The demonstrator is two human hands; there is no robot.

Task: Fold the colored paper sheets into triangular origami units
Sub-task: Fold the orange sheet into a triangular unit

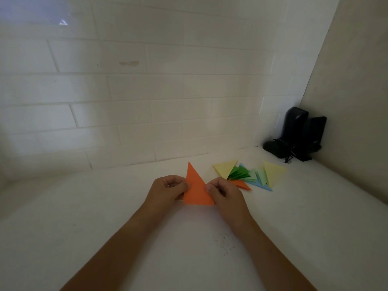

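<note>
We saw the orange triangle [196, 189] held just above the white tabletop [294, 227], its sharp tip pointing away from us toward the tiled wall [147, 91], its long axis running near to far and its short base edge nearest us. Our left hand [168, 189] pinched its left edge with curled fingers and thumb; our right hand [223, 194] pinched its right edge likewise. To the right lay a pile of folded triangles [249, 175], yellow, green, blue and orange. Dark speakers [298, 135] stood in the corner beyond.
</note>
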